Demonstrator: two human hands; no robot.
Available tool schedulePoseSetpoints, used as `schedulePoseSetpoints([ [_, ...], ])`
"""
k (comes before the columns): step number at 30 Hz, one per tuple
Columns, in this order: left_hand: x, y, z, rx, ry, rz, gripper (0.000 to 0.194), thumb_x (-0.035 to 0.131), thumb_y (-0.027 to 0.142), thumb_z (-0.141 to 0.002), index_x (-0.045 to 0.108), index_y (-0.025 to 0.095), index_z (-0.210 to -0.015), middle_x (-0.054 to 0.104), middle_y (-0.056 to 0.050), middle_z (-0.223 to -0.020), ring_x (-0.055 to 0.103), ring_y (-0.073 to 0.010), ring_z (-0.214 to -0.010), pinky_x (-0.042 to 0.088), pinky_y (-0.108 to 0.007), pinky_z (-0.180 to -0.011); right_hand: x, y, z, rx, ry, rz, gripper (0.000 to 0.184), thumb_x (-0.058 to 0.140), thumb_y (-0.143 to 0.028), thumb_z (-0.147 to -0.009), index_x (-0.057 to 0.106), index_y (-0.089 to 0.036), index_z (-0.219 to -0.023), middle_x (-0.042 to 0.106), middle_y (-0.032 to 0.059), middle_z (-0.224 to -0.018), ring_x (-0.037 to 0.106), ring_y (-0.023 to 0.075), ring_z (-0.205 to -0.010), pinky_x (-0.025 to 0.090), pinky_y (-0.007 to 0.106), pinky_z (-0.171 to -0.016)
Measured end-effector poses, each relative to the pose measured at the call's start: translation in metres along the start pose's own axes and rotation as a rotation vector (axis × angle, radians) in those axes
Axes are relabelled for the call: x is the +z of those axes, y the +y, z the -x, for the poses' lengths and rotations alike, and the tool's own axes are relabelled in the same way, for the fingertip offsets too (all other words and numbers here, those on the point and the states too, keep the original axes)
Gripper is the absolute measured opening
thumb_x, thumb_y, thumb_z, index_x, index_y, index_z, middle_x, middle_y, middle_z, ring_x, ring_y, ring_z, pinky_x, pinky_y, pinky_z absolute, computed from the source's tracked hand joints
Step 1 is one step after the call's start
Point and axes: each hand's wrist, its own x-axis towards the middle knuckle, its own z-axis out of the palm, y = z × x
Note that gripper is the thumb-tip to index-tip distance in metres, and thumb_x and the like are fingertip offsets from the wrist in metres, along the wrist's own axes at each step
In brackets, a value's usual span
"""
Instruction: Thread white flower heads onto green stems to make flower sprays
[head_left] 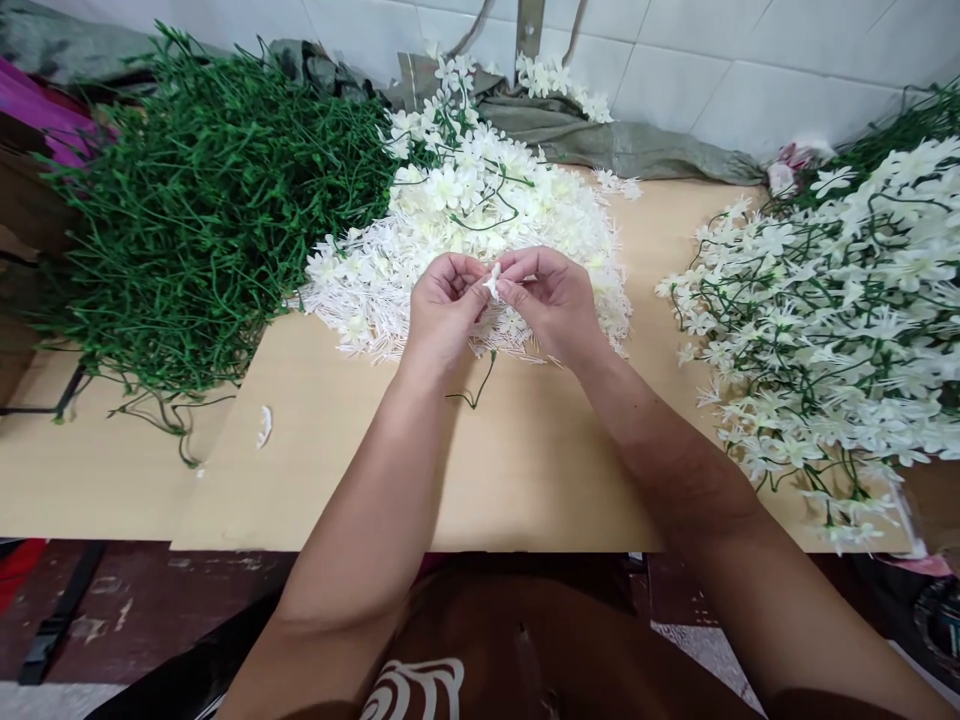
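Note:
Both hands meet over the middle of the table. My left hand (450,305) pinches a small white artificial flower (493,280) between thumb and fingers. On its other side my right hand (551,300) is closed on the same flower, fingertips almost touching the left ones. A thin green stem (480,388) shows just below the hands; whether it joins the flower I cannot tell. Directly behind and under the hands spreads a heap of white flower heads and thin white pieces (517,190).
A large pile of green plastic stems (217,200) lies at the left. Assembled white flowers on stems (847,310) are heaped at the right. A small white curved piece (264,427) rests on the tan tabletop (330,460). Grey-green cloth (637,145) runs along the tiled wall.

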Motion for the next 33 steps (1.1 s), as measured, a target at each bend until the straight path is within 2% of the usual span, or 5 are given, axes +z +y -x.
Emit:
schedulePoseSetpoints([
  [6, -0.026, 0.029, 0.006, -0.092, -0.194, -0.463, 0.018, 0.074, 0.022, -0.072, 0.059, 0.017, -0.065, 0.054, 0.002, -0.057, 0.045, -0.0089, -0.052, 0.035, -0.024, -0.052, -0.023, 0.012, -0.015, -0.049, -0.02, 0.007, 0.028, 0.075, -0.038, -0.078, 0.054, -0.019, -0.077, 0.057, -0.0025, -0.077, 0.055, 0.008, -0.074, 0.051, 0.024, -0.071],
  [10, -0.05, 0.054, 0.024, -0.18, -0.063, -0.901, 0.019, 0.065, 0.027, -0.079, 0.058, 0.018, -0.064, 0.05, 0.002, -0.054, 0.043, -0.0115, -0.053, 0.031, -0.028, -0.054, -0.028, 0.015, -0.02, -0.055, -0.041, -0.027, 0.024, 0.073, -0.032, -0.081, 0.053, -0.019, -0.078, 0.054, -0.003, -0.077, 0.054, 0.007, -0.072, 0.051, 0.023, -0.069],
  [17, -0.061, 0.039, 0.08, -0.422, -0.107, -1.42, 0.038, 0.054, 0.057, -0.082, 0.059, 0.022, -0.069, 0.066, -0.007, -0.068, 0.06, -0.0249, -0.067, 0.035, -0.033, -0.056, 0.019, 0.009, 0.012, 0.053, -0.279, -0.043, 0.022, 0.07, -0.026, -0.08, 0.051, -0.019, -0.073, 0.057, -0.0016, -0.074, 0.056, 0.0098, -0.07, 0.05, 0.028, -0.069],
  [27, -0.039, 0.016, 0.083, -0.274, -0.117, -1.477, 0.019, 0.047, 0.025, -0.086, 0.064, 0.018, -0.091, 0.069, -0.018, -0.106, 0.064, -0.0369, -0.101, 0.046, -0.043, -0.076, 0.018, 0.025, 0.055, 0.373, -0.274, -0.068, 0.019, 0.071, -0.019, -0.073, 0.053, -0.017, -0.07, 0.057, -0.0036, -0.065, 0.055, 0.0093, -0.063, 0.045, 0.026, -0.064],
  [33, -0.03, -0.005, 0.078, -0.006, -0.208, -0.999, 0.006, 0.054, 0.014, -0.079, 0.054, 0.02, -0.077, 0.066, -0.006, -0.082, 0.062, -0.0238, -0.081, 0.045, -0.035, -0.073, 0.004, 0.012, 0.058, 0.419, -0.193, -0.279, 0.049, 0.089, -0.048, -0.048, 0.058, -0.016, -0.067, 0.061, -0.003, -0.063, 0.059, 0.0092, -0.061, 0.054, 0.028, -0.065],
])
